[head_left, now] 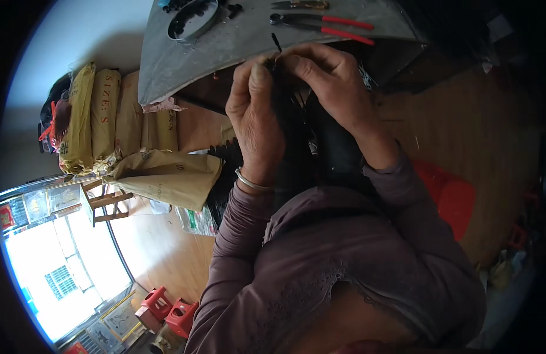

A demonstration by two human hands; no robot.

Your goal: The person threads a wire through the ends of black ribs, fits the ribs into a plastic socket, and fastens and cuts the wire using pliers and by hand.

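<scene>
My left hand [256, 115], with a bangle [250, 180] at its wrist, is closed in a pinch just off the table's near edge. Close beside it, my right hand [331, 81] also pinches, thumb against forefinger. Between the fingertips is a slim black piece [276, 42] whose narrow end sticks up past them; its kind cannot be made out. Dark material hangs below the fingers and blends with the dark clothing on my lap. On the table, red-handled pincers [321, 27] lie beyond my right hand, with a small knife-like tool [301, 5] behind them.
The grey table [229, 47] bears a round dish [193, 20] of small black pieces. Stuffed sacks [105, 115] stand at the left, near an open brown sack [164, 174] and a wooden stool [107, 203]. A red plastic stool [450, 197] is at my right.
</scene>
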